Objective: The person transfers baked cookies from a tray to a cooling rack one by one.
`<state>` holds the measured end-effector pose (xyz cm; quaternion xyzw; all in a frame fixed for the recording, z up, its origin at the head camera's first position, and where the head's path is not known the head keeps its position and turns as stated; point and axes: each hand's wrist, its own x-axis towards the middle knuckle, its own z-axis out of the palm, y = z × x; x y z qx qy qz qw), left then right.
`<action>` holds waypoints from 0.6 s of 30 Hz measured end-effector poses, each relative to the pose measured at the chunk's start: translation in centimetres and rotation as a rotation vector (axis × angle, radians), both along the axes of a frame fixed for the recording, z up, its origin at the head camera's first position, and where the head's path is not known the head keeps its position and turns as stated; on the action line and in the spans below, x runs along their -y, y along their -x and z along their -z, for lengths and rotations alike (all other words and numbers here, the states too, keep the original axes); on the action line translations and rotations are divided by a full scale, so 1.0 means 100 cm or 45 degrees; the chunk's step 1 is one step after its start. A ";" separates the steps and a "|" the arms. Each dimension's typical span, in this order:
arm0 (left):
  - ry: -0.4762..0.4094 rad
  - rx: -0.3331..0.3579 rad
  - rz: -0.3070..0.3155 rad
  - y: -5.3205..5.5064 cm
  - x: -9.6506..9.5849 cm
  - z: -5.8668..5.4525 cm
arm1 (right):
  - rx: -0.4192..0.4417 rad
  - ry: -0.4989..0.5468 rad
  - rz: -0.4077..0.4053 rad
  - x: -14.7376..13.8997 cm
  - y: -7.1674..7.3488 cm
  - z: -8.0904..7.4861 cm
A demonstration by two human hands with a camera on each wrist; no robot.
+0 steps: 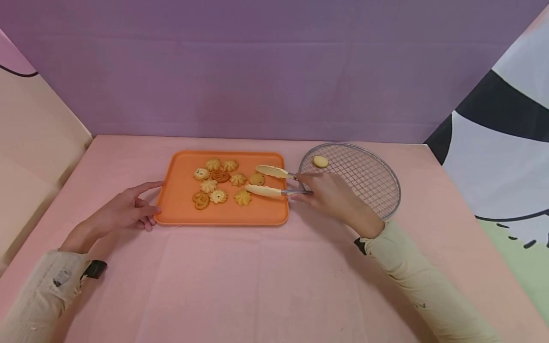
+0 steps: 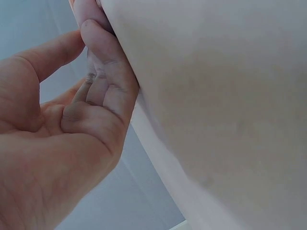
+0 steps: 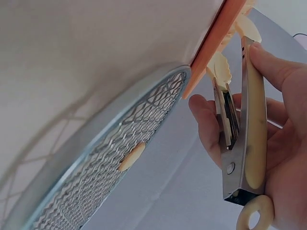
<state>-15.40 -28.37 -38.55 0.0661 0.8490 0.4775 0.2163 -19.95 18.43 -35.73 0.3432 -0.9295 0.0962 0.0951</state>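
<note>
Wrapped round the tongs (image 1: pixel 267 192), the right hand (image 1: pixel 332 193) holds them part-way open at the centre of my head view, one arm on either side of a round cookie (image 1: pixel 257 179) at the right of the orange tray (image 1: pixel 180 164); whether they touch it I can't tell. I'd squeeze evenly and gently, as it looks crumbly, minding the star-shaped cookie (image 1: pixel 242 198) under the lower arm. Left of centre, the left hand (image 1: pixel 124 209) touches the tray's edge, which should steady it. At right, the wire rack (image 1: pixel 364 176) carries an oval cookie (image 1: pixel 320 162).

My left wrist view shows bent fingers, upper left; any pinch is unclear.

In my right wrist view, the rack's rim runs up towards the tray, so I'd want height to clear it.
</note>
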 end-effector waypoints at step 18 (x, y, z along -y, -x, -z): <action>0.005 -0.009 -0.002 0.003 0.002 0.005 | -0.098 0.016 0.011 0.002 -0.002 0.002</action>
